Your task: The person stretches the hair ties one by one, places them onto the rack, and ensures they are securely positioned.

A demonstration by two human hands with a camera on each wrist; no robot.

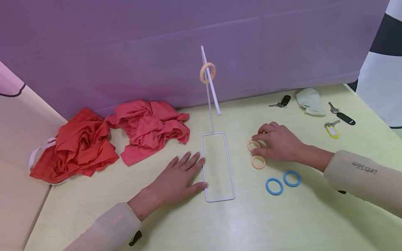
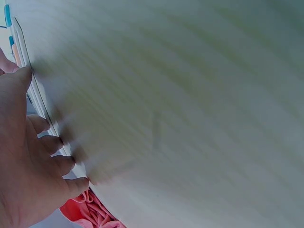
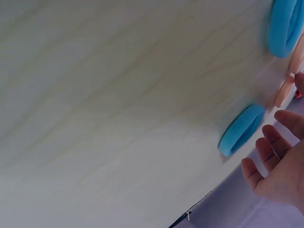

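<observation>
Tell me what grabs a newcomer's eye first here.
A white wire stand rises mid-table with one peach ring hung near its top. The left hand lies flat beside its base; the right hand touches two peach rings. Red cloths sit crumpled far left.

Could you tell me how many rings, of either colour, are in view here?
5. One peach ring hangs on the stand's slanted rod, two peach rings lie by the right hand, and two blue rings lie nearer the person. The hand may hide more.
</observation>
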